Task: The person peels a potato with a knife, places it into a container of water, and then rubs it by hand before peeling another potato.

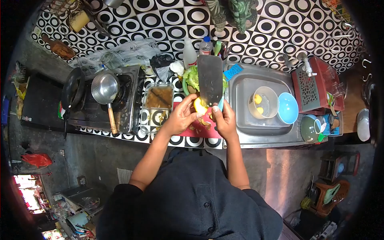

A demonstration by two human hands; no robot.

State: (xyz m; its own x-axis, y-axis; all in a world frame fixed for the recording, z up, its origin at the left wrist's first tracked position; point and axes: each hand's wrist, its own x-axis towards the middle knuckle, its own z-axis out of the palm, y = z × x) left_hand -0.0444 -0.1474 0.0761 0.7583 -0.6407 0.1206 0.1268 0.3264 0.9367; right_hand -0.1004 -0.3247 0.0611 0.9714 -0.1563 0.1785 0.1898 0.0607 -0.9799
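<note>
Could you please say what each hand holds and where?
The left hand holds a rounded yellow vegetable by its side; the right hand, a broad dark-bladed knife by its light blue handle.

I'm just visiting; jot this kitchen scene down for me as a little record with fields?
left hand: holds a yellow piece, probably potato
right hand: holds a cleaver by its blue handle
red cutting board: scattered peelings
stove: saucepan with wooden handle
sink: translucent bowl with yellow chunks, light-blue bowl beside it
</note>
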